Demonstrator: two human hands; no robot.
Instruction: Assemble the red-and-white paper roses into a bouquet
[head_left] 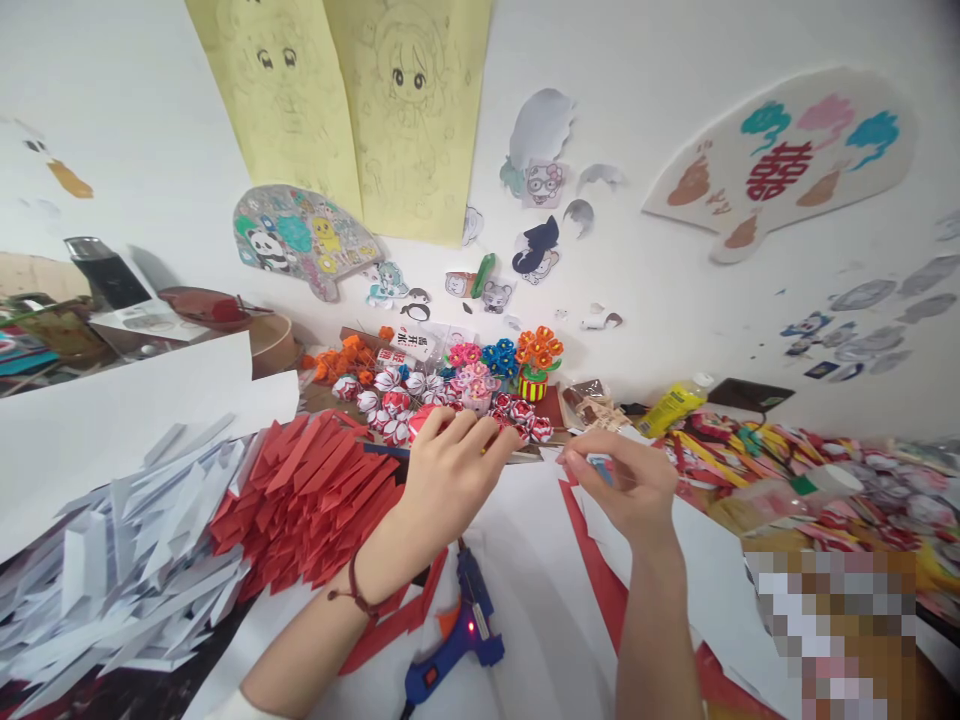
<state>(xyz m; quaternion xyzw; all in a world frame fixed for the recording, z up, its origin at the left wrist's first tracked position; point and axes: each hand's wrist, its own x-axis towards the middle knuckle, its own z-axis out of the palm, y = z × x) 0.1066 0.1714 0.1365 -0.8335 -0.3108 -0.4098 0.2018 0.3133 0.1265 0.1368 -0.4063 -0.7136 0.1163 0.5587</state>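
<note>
My left hand (454, 475) is raised over the white paper, back toward me, with its fingers curled. Whatever they may hold is hidden behind them. Thumb and index finger of my right hand (630, 485) meet in a pinch to the right, and anything between the tips is too small to name. Below my left hand a blue glue gun (469, 620) lies on the white paper (544, 620), its red light on. Just beyond my left hand stand several red and white paper flowers (390, 380).
At left lie heaps of folded red paper strips (307, 495) and white paper strips (120, 550). Orange paper flowers (345, 358) and a striped flower pot (533, 386) stand by the wall. To the right are a yellow bottle (675, 405) and a clear bottle (780, 500).
</note>
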